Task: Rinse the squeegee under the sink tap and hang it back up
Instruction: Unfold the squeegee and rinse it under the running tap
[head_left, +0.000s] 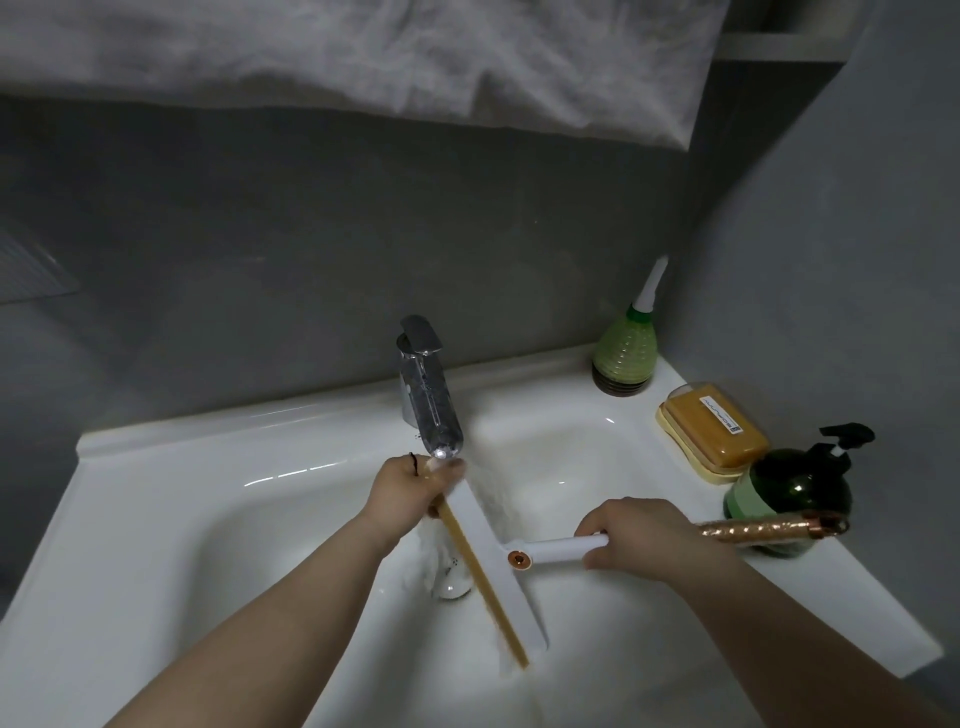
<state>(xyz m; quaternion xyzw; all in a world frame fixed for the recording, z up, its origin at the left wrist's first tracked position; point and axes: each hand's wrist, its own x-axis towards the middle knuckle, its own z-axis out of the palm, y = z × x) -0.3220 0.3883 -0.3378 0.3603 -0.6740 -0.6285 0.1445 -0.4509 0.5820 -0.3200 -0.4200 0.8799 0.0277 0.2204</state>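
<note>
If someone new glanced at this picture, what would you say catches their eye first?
Most likely the white squeegee held across the middle of the sink under the running tap: the left hand pinches the far end of its blade and the right hand grips its handle. Next come the green bottles and orange soap box lined along the sink's right rim.

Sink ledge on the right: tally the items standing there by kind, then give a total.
Green squeeze bottle: 1
Soap box: 1
Dark green pump bottle: 1
Total: 3
</note>
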